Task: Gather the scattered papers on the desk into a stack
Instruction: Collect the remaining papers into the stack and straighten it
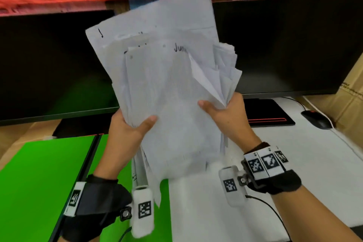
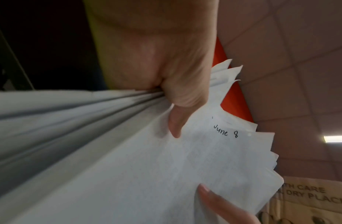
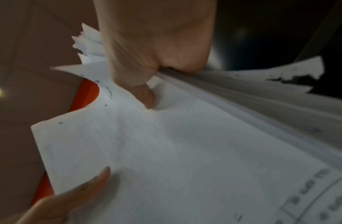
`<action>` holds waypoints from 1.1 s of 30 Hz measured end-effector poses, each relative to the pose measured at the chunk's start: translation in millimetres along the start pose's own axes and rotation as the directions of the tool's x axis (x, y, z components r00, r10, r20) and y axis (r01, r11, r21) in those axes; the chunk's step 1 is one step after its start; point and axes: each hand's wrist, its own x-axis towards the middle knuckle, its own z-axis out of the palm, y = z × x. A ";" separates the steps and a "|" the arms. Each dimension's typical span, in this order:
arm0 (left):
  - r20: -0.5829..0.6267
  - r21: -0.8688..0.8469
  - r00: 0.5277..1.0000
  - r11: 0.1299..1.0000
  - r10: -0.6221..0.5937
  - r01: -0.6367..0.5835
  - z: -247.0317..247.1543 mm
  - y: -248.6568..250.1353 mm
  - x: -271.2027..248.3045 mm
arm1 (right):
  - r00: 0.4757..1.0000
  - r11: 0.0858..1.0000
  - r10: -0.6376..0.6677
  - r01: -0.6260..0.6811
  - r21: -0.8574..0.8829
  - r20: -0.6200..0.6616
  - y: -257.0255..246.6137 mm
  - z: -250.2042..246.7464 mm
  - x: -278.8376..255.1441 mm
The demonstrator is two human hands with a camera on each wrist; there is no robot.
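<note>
A thick, uneven bundle of white papers (image 1: 169, 88) stands nearly upright above the desk, edges fanned and misaligned, with handwriting reading "June 8" on the front sheet (image 2: 225, 133). My left hand (image 1: 129, 127) grips the bundle's left edge, thumb on the front sheet. My right hand (image 1: 222, 110) grips the right edge, thumb across the front, fingers hidden behind. In the left wrist view the left hand (image 2: 174, 97) pinches the sheets' edges; in the right wrist view the right hand (image 3: 147, 84) does the same on the papers (image 3: 166, 151).
Two dark monitors (image 1: 49, 61) (image 1: 294, 45) stand behind the papers. A green surface (image 1: 39, 179) lies at the lower left, the white desk (image 1: 304, 163) at the right. A black mouse (image 1: 316, 119) and a dark pad (image 1: 269, 112) sit at the right, cardboard boxes (image 1: 351, 92) beyond.
</note>
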 end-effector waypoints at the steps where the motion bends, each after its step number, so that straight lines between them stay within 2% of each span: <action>1: 0.001 -0.001 1.000 1.000 0.022 -0.022 3.8 3.2 1.4 | 0.999 0.999 -0.024 0.025 0.034 -0.038 -3.5 0.5 -1.6; 4: 0.041 -0.008 0.999 0.999 0.034 -0.034 8.4 7.6 3.1 | 0.999 0.995 0.005 -0.001 0.104 -0.038 -9.9 -7.8 -2.1; 8: 0.054 -0.157 0.993 0.981 -0.104 0.112 0.1 -11.5 -2.4 | 0.995 0.989 0.091 -0.094 0.117 0.036 4.6 -24.1 -5.2; 11: 0.009 -0.160 0.988 0.975 -0.154 0.154 -3.2 -26.5 -8.3 | 0.990 0.986 0.141 -0.142 0.090 0.017 27.8 -24.1 -10.7; 16: -0.119 -0.142 0.988 0.987 -0.097 0.080 0.1 -38.4 -10.0 | 0.987 0.988 0.153 -0.154 0.007 0.039 49.3 -12.0 -15.5; 20: -0.207 -0.233 0.978 0.972 -0.029 -0.021 13.6 -25.0 -7.8 | 0.994 0.997 0.069 -0.066 0.028 -0.080 43.9 0.0 -18.5; 23: -0.180 -0.279 0.983 0.956 0.044 -0.094 19.5 -12.7 -0.5 | 0.989 0.999 -0.034 0.039 0.032 -0.146 21.9 -6.8 -11.6; 25: -0.115 -0.304 0.992 0.949 0.057 -0.090 18.1 -14.1 2.1 | 0.996 0.999 -0.031 0.034 0.028 -0.089 5.3 -18.3 -5.9; 27: -0.024 -0.286 0.999 0.957 0.039 -0.044 15.0 -24.5 -1.5 | 1.000 1.000 0.007 -0.007 -0.007 -0.020 2.0 -29.6 -2.7; 29: 0.043 -0.235 0.999 0.972 -0.014 0.024 12.5 -37.6 -9.5 | 0.999 0.999 0.044 -0.045 -0.017 -0.028 9.8 -38.5 -4.8; 33: 0.066 -0.168 0.991 0.977 -0.118 0.128 17.8 -51.1 -19.9 | 0.996 0.997 0.075 -0.076 -0.007 -0.043 34.3 -40.2 -14.0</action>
